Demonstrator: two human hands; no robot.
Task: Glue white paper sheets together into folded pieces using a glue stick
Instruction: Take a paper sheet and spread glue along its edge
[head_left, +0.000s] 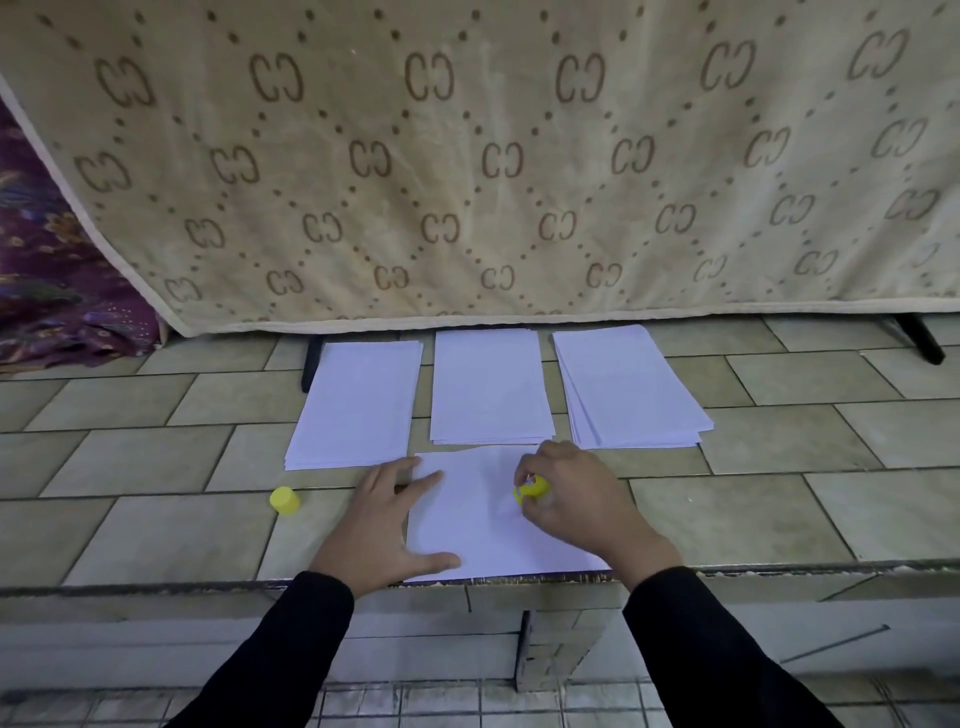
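Note:
A single white paper sheet (478, 525) lies at the front edge of the tiled surface. My left hand (384, 525) presses flat on the sheet's left side, fingers spread. My right hand (576, 499) grips a yellow glue stick (531, 488), its tip down on the right part of the sheet. The stick's yellow cap (284, 500) sits on the tiles to the left of my left hand. Behind the sheet lie three stacks of white paper: a left stack (356, 402), a middle stack (491, 387) and a right stack (628, 387).
A beige patterned cloth (467, 156) hangs right behind the paper stacks. Purple fabric (47, 260) lies at the far left. The tiled surface (779, 493) ends in a front edge (156, 590) under my wrists, with a lower tiled floor beneath.

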